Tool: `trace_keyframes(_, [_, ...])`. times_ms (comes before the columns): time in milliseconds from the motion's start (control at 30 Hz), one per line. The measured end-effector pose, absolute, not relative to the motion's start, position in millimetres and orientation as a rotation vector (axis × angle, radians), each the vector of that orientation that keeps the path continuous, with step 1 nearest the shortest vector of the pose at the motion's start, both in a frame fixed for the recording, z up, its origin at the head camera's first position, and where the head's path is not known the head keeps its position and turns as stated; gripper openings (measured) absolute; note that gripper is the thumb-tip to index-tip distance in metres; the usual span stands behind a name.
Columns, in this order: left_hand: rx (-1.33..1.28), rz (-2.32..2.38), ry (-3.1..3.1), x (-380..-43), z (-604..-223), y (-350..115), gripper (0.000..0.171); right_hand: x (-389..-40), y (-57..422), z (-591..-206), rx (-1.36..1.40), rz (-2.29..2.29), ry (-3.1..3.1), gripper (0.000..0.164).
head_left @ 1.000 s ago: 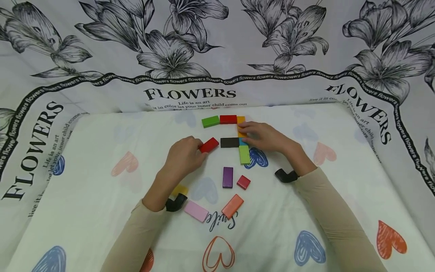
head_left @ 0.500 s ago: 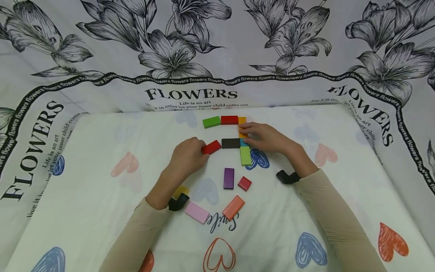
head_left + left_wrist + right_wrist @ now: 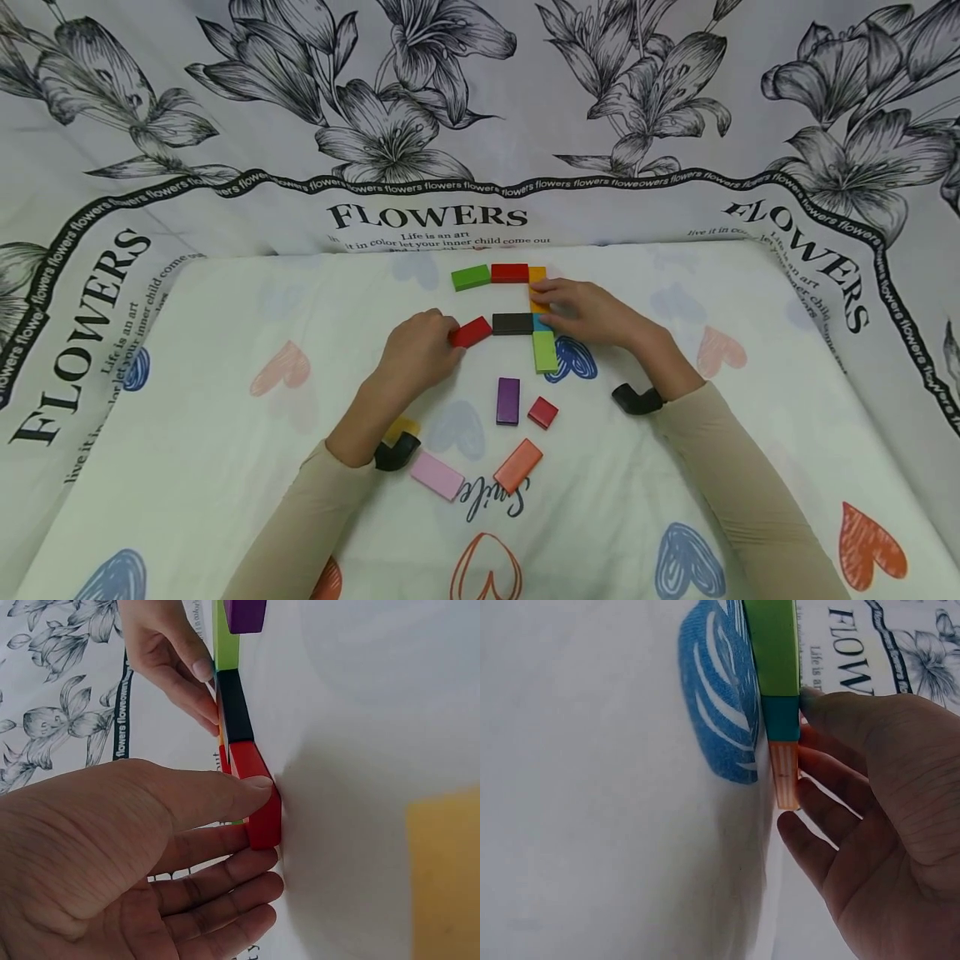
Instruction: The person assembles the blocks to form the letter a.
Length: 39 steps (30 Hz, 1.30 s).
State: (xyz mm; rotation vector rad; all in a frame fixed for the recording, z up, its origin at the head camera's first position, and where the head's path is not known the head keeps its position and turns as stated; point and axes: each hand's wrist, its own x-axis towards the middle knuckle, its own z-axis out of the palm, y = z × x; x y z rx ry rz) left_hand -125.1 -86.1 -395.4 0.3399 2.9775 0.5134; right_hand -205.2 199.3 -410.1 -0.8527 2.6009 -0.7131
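My left hand point(image 3: 422, 354) pinches a red block point(image 3: 471, 332) between thumb and fingers. In the left wrist view, the thumb lies on that red block point(image 3: 259, 799), whose end meets a black block point(image 3: 236, 705). My right hand point(image 3: 592, 312) rests its fingertips on an orange block point(image 3: 537, 277) and its thumb by a small blue block point(image 3: 540, 322). Seen from the right wrist, its fingers are loosely bent beside the blue block point(image 3: 781, 718) and the orange block point(image 3: 785, 772). A lime block point(image 3: 545, 352) adjoins the blue one; another red block point(image 3: 510, 273) touches the orange one's top.
A green block point(image 3: 470, 277) lies at the row's far left. Nearer are a purple block point(image 3: 507, 402), a small red block point(image 3: 542, 412), a coral block point(image 3: 518, 467) and a pink block point(image 3: 437, 476). A yellow block point(image 3: 402, 428) is partly hidden by the left wrist.
The red block in my left hand has moved right, closing the gap to the black block. My right hand stays at the orange and blue blocks. The head view has shifted slightly.
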Motion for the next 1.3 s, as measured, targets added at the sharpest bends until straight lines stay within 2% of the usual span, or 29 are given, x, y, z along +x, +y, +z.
trace_keyframes(167, [0.351,0.519,2.980,-125.8,-395.1,-87.8,0.019,-206.3,198.2,-409.0,-0.874,-0.709,2.605,0.050])
trace_keyframes(600, [0.344,0.542,2.938,-126.0,-393.5,-89.5,0.031,-205.9,198.2,-409.0,-0.869,-0.735,2.593,0.050])
trace_keyframes(1300, [0.365,0.512,2.956,-126.0,-396.4,-90.2,0.025,-205.0,199.1,-409.7,-0.860,-0.785,2.583,0.049])
